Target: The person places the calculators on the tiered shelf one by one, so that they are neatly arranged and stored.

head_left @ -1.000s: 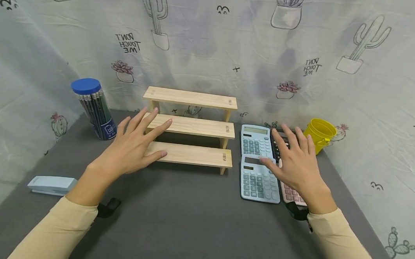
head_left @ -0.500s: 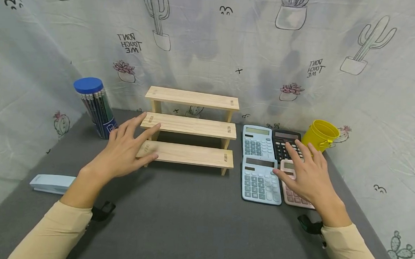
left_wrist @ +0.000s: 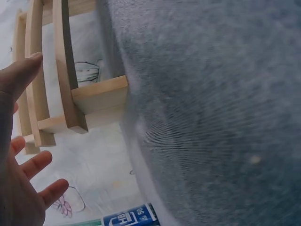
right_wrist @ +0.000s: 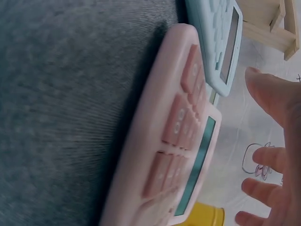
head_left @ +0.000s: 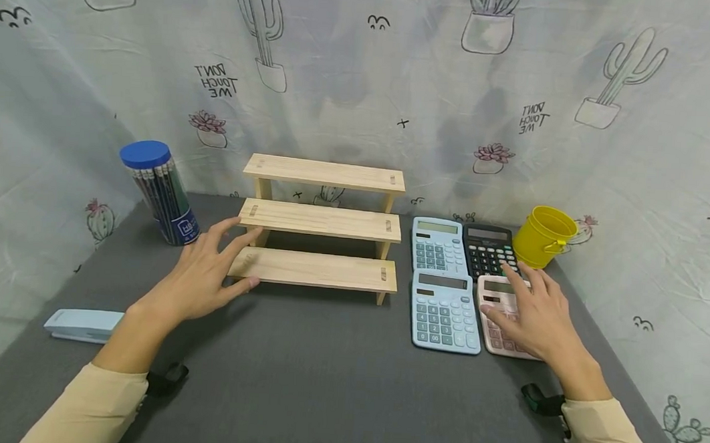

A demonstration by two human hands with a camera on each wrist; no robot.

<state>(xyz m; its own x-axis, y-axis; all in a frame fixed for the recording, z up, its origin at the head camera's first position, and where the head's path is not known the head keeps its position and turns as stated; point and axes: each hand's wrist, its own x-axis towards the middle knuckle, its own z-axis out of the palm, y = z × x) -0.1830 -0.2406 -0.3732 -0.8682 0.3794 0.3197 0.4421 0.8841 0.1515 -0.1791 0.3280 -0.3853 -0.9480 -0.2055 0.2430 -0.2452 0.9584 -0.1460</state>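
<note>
My left hand (head_left: 198,277) hovers with spread fingers by the left end of a three-step wooden rack (head_left: 322,268), holding nothing. In the left wrist view its thumb and fingers stand apart beside the rack's boards (left_wrist: 66,70). My right hand (head_left: 539,318) is spread over the pink calculator (head_left: 495,297), covering part of its keys. The right wrist view shows a gap between that hand's fingers and the pink calculator (right_wrist: 174,136). Left of it lie two light blue calculators (head_left: 444,313), one behind the other, and behind it a black calculator (head_left: 487,245).
A yellow bucket (head_left: 543,238) stands at the back right. A clear jar of pencils (head_left: 162,191) with a blue lid is at the back left. A pale blue stapler (head_left: 82,325) lies at the left. Printed curtains (head_left: 339,67) enclose the grey table (head_left: 334,381).
My left hand has drawn left and toward me, away from the rack's boards. My right hand has shifted right and nearer, uncovering the black calculator and more of the pink one.
</note>
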